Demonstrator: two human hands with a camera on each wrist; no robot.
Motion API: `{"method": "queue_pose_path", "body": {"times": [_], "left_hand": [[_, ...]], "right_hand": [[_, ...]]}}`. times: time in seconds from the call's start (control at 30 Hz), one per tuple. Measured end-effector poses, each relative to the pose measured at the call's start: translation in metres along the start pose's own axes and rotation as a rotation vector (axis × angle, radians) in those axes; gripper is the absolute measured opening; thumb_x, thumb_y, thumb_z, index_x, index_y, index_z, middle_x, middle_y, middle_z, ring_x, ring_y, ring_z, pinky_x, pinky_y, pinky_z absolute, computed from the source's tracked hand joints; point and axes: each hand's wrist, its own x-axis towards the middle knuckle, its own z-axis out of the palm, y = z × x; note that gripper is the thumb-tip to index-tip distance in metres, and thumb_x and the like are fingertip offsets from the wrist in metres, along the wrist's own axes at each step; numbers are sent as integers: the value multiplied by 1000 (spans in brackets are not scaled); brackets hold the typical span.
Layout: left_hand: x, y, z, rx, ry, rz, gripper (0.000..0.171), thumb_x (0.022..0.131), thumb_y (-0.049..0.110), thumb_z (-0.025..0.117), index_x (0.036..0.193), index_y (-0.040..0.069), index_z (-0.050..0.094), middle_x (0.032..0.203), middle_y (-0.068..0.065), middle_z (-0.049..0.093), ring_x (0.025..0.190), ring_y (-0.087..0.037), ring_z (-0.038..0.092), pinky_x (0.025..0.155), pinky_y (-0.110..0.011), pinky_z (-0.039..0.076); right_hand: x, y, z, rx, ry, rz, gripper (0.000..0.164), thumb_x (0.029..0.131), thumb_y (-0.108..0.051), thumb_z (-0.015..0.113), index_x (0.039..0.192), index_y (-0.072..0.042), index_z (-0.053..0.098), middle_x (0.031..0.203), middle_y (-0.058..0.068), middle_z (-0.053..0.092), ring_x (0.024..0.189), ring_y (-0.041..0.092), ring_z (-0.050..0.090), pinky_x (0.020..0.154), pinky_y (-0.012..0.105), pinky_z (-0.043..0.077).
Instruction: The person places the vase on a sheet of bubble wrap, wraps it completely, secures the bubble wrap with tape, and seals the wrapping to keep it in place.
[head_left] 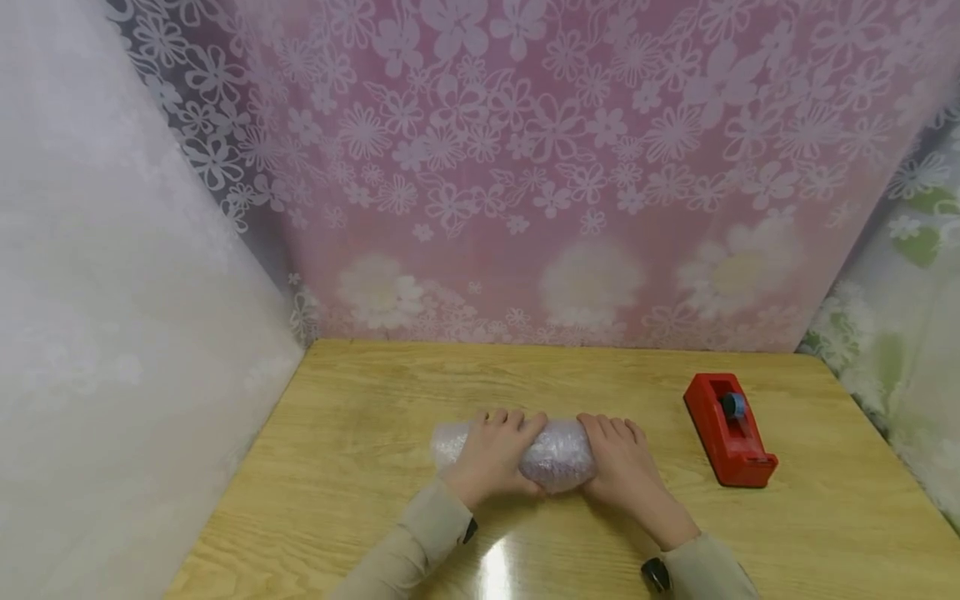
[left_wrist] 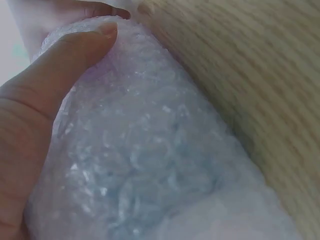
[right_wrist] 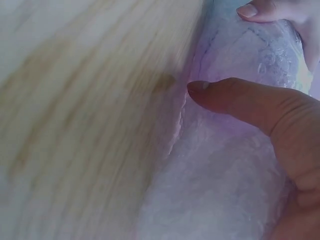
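Observation:
A roll-shaped bundle in bubble wrap (head_left: 558, 457) lies crosswise on the wooden table, and what is inside it cannot be made out. My left hand (head_left: 495, 457) grips it left of its middle, fingers over the far side and thumb on the near side. Around its right end curls my right hand (head_left: 621, 460). In the left wrist view the thumb (left_wrist: 75, 57) presses along the bubble wrap (left_wrist: 145, 130). The right wrist view has the right thumb (right_wrist: 235, 100) across the wrap (right_wrist: 215, 170), with the left hand (right_wrist: 280, 11) farther along it.
A red tape dispenser (head_left: 731, 433) with a roll of tape stands on the table (head_left: 360, 517) to the right of the hands. Flowered pink cloth (head_left: 480, 167) hangs behind the table's back edge. Pale cloth (head_left: 127, 292) hangs at the left, and more cloth (head_left: 900, 350) at the right.

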Motion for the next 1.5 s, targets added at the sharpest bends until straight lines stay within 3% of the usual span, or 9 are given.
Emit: {"method": "queue_pose_path", "body": {"times": [0.23, 0.47, 0.83, 1.07, 1.33, 1.5], "left_hand": [[14, -9, -1, -6, 2, 14, 105, 59, 72, 81, 145, 27, 41, 126, -5, 60, 116, -30, 57, 100, -56, 42], [25, -20, 2, 21, 86, 23, 97, 61, 68, 83, 140, 26, 44, 121, -3, 60, 111, -27, 58, 96, -52, 44], [23, -20, 6, 59, 77, 18, 105, 57, 60, 89, 143, 23, 41, 127, -5, 58, 116, -30, 55, 99, -53, 42], [26, -21, 6, 60, 106, 3, 97, 59, 55, 89, 140, 23, 45, 124, -3, 60, 116, -28, 55, 100, -53, 41], [38, -29, 9, 65, 127, 16, 96, 60, 54, 89, 140, 23, 46, 125, -3, 60, 116, -28, 56, 100, -54, 42], [37, -33, 13, 68, 159, 18, 100, 59, 62, 87, 141, 24, 46, 126, -4, 59, 116, -28, 55, 98, -52, 43]], "right_hand": [[12, 4, -1, -10, -8, 28, 76, 66, -31, 87, 127, 1, 55, 115, 21, 63, 107, 43, 56, 99, 66, 34], [26, 12, 2, -20, 6, 48, 78, 64, -28, 88, 128, 0, 53, 117, 21, 61, 108, 43, 55, 98, 64, 34], [28, 14, -11, -16, -94, 39, 101, 54, -32, 97, 138, -4, 49, 125, 20, 58, 115, 45, 50, 99, 69, 30], [32, 17, -14, -1, -93, 35, 92, 58, -27, 95, 138, -6, 52, 126, 19, 59, 116, 44, 51, 102, 69, 27], [40, 25, -9, -15, -61, 38, 89, 59, -26, 95, 135, -8, 53, 125, 19, 59, 114, 45, 52, 99, 69, 31], [40, 26, -13, -4, -95, 35, 94, 59, -30, 95, 138, -7, 50, 128, 20, 57, 116, 46, 51, 100, 69, 29]]}}
